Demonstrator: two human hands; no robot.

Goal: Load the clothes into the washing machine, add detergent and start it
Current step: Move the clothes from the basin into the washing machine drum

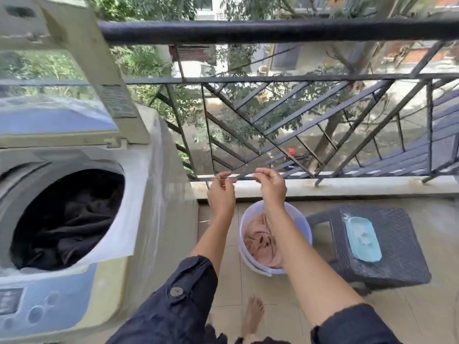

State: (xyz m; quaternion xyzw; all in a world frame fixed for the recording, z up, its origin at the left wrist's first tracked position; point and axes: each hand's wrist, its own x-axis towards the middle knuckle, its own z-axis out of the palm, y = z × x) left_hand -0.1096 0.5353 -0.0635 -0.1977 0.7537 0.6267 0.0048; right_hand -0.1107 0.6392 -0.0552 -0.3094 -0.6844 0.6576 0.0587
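The top-loading washing machine [139, 194] stands at the left with its lid [62, 103] raised. Dark clothes [67, 219] lie in its drum. A white bucket [301, 224] with pink clothes [258, 247] sits on the floor to its right. My left hand [221, 192] and my right hand [272, 187] are raised above the bucket's far rim, fingers pinched together. A thin pale strip runs between the fingertips; it looks like the bucket's handle, though it is too thin to be sure.
A dark woven plastic stool [387, 247] stands right of the bucket with a light blue flat container [362, 239] on it. A black metal balcony railing [273, 31] runs across the back above a low ledge [347, 187]. My bare foot [253, 316] rests on the tiled floor.
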